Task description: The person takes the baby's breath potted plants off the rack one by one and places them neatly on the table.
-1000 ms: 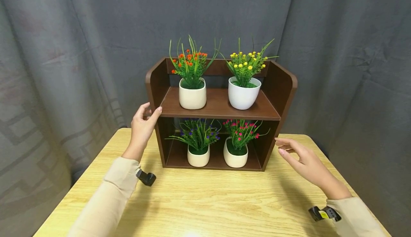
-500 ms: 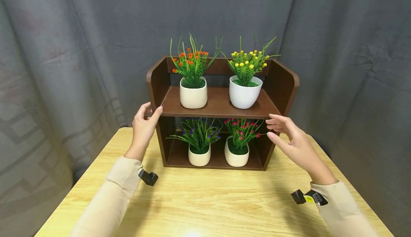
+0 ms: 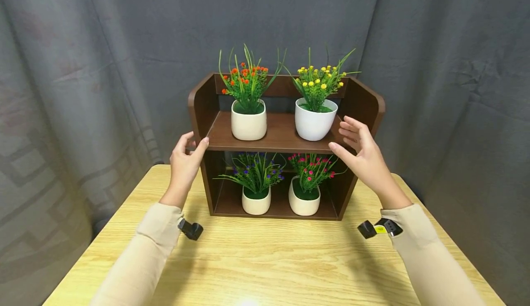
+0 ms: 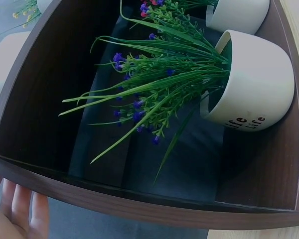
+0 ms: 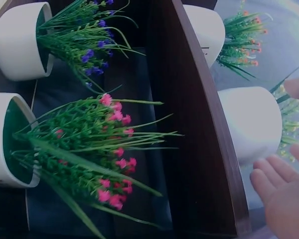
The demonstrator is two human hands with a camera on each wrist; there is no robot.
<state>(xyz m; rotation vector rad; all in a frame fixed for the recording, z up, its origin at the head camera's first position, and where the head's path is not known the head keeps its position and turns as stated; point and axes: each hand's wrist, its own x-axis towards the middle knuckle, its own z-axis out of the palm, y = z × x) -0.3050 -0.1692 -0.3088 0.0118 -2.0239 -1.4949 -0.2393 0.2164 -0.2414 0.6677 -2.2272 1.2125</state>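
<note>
A dark brown two-tier shelf point(image 3: 285, 146) stands on the table. My left hand point(image 3: 184, 163) holds its left side panel point(image 4: 139, 200), thumb at the front edge and fingers along the outside. My right hand point(image 3: 364, 158) is at the upper right, fingers spread and slightly bent, thumb apart, holding nothing. Closest to it is the white pot point(image 3: 314, 124) with yellow flowers point(image 3: 316, 79) on the top tier. Left of that pot sits a cream pot point(image 3: 249, 126) with orange flowers. In the right wrist view, the fingertips point(image 5: 261, 181) come near the white pot point(image 5: 251, 124).
On the lower tier are two cream pots, one with purple flowers point(image 3: 256, 204) and one with pink flowers point(image 3: 304, 204). A light wooden table point(image 3: 265, 255) lies under the shelf. Grey curtains point(image 3: 290, 16) hang behind and at both sides.
My right hand has moved up and left, from beside the shelf's lower right side to near the white pot. My left hand has stayed on the left panel.
</note>
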